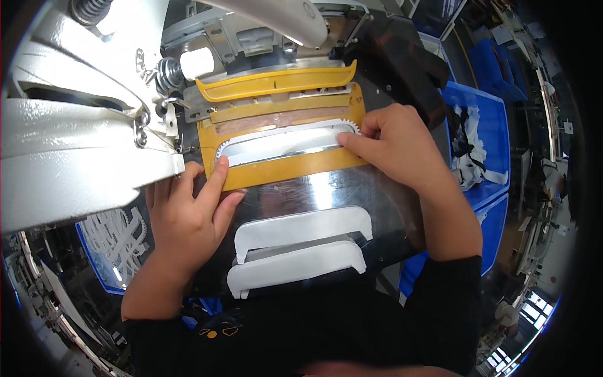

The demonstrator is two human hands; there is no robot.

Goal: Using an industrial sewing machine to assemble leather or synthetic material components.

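Observation:
A yellow template plate [282, 173] lies on the machine's metal bed, with a long silver metal insert [282, 144] in its opening. White material with notched edges [286, 130] curves round the insert's far side and ends. My left hand [188, 204] has its fingers apart, the index fingertip pressing at the insert's left end and the thumb stretched out over the bed. At the opposite end, my right hand [396, 141] is closed, its thumb on the insert and its curled fingers at the white notched edge. Exactly what they pinch is partly hidden.
Two white curved pieces [304, 227] lie nearer me on the bed [276, 201]. The white sewing machine head [81, 163] looms at left. Beyond the template is a yellow curved clamp [276, 81]. Blue bins [499, 125] hold scraps at right; another [107, 276] holds white strips at left.

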